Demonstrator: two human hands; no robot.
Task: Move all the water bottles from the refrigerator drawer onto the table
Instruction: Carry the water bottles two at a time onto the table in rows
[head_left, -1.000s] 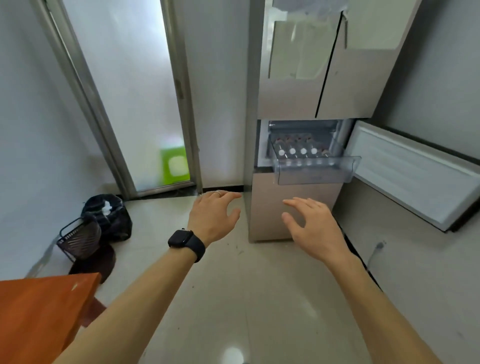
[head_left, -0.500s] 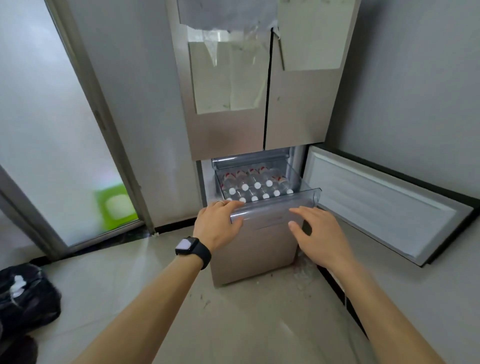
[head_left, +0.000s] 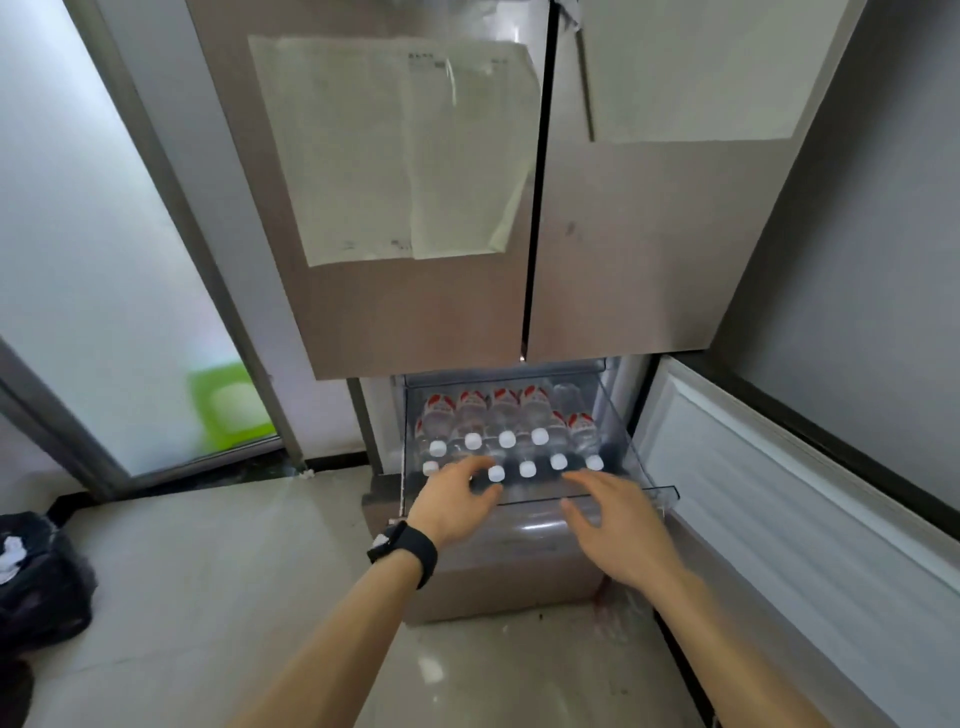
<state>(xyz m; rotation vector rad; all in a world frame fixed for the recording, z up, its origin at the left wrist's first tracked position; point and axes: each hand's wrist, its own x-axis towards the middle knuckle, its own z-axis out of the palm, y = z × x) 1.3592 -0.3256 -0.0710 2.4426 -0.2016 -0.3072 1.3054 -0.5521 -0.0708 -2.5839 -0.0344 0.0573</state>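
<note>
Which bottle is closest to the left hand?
The front-row water bottle whose white cap sits between the left hand's thumb and fingers; other caps lie outside.

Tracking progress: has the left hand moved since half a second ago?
Yes. The left hand has gone forward from the drawer's front rim and now reaches over the bottle caps.

A single wide-angle camera, worn on the head, looks forward and down from standing height, close in front of the refrigerator (head_left: 415, 312). The upper doors fill the top of the picture. The pulled-out clear drawer (head_left: 615, 415) sits low in the middle, within arm's reach. Both forearms enter from the near edge. At the far left is a frosted glass door (head_left: 104, 260), at the right the swung-open lower door (head_left: 779, 493), and nearest is the pale floor (head_left: 208, 597).
</note>
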